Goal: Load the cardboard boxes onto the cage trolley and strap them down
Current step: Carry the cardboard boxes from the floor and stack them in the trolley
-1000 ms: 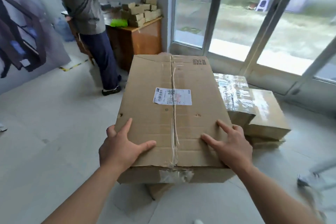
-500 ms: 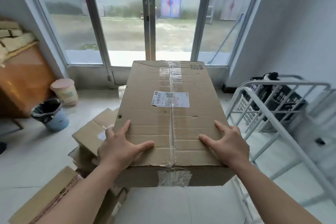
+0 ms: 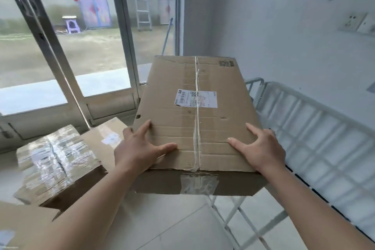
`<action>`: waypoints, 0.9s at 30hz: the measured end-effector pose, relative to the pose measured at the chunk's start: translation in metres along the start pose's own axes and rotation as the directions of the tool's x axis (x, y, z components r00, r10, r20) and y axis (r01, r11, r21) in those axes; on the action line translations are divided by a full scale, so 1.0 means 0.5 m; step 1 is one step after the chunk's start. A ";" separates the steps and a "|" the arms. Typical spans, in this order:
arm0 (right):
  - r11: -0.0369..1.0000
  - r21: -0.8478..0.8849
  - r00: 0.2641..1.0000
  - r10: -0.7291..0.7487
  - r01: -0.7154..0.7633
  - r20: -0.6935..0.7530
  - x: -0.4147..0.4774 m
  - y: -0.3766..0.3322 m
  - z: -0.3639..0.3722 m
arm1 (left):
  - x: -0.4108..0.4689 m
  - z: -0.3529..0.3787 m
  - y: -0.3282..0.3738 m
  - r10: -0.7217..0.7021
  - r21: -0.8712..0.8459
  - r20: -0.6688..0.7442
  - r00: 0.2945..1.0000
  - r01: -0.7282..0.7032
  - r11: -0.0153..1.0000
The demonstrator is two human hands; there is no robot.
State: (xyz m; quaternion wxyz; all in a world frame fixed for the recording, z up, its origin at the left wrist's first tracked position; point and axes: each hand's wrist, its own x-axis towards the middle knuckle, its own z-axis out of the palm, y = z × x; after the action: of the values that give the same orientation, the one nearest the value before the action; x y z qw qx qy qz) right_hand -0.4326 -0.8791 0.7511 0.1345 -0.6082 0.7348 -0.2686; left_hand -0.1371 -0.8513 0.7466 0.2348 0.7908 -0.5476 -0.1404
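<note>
Between our hands, carried clear of the floor: the cardboard box (image 3: pixel 194 119). Left hand (image 3: pixel 140 148) and right hand (image 3: pixel 261 148) grip its near corners, thumbs splayed on top. Stiff, probably moderately heavy; tape slick, so hold bare cardboard. Cage trolley (image 3: pixel 316 138) just right of the right hand.

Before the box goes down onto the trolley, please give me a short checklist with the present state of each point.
1. Both hands on the box: ok, left hand and right hand press its near corners.
2. Grip under the box: cannot tell, fingers hidden.
3. Box level: ok, top looks roughly flat.
4. Tape seam closed: ok.
5. Cage trolley within reach: ok, its white rails stand at the right.
6. Trolley floor free: cannot tell, hidden by the box.
</note>
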 end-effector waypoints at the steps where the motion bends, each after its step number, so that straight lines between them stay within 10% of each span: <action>1: 0.999 0.003 0.999 0.034 -0.034 -0.013 0.024 0.009 -0.003 | 0.036 0.016 0.024 0.029 -0.005 0.014 0.999 -0.029 1.000; 27: 0.730 0.177 0.696 0.683 -0.660 -0.223 0.494 0.255 -0.005 | 0.655 0.440 0.605 0.502 -0.021 0.495 0.709 -0.567 0.823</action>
State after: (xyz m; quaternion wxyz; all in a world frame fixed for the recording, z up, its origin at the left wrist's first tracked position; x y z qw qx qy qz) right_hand -0.5940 -1.1023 0.7140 0.1460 -0.2487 0.9051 -0.3123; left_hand -0.3663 -1.2923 0.7297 0.0691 0.5513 -0.8016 -0.2208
